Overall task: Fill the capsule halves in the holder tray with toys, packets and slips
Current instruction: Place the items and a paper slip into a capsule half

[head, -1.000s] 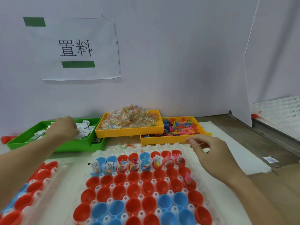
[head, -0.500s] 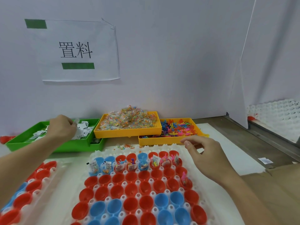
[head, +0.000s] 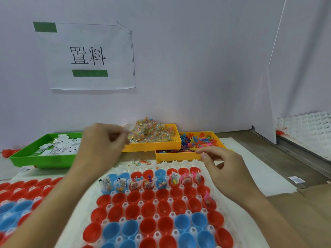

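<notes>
Now over the bins: left hand (head: 100, 147) blurred, fingers (head: 116, 136) curled just beside the packets (head: 152, 131) in the yellow packet bin (head: 152, 145); cannot tell whether anything is held. Right hand (head: 223, 169) hovering beyond the holder tray (head: 179, 164), thumb and forefinger close together at the near rim of the toy bin (head: 177, 155), grip contents unclear. Below both sets of fingers, red and blue capsule halves (head: 148, 210), far row filled. Left of the fingers, slips (head: 57, 149) in green bin (head: 35, 160).

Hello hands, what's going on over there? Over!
Left hand blurred at yellow packet bin. Right hand curled, nothing seen in it. White holder tray: back row filled. Nothing blocking.
</notes>
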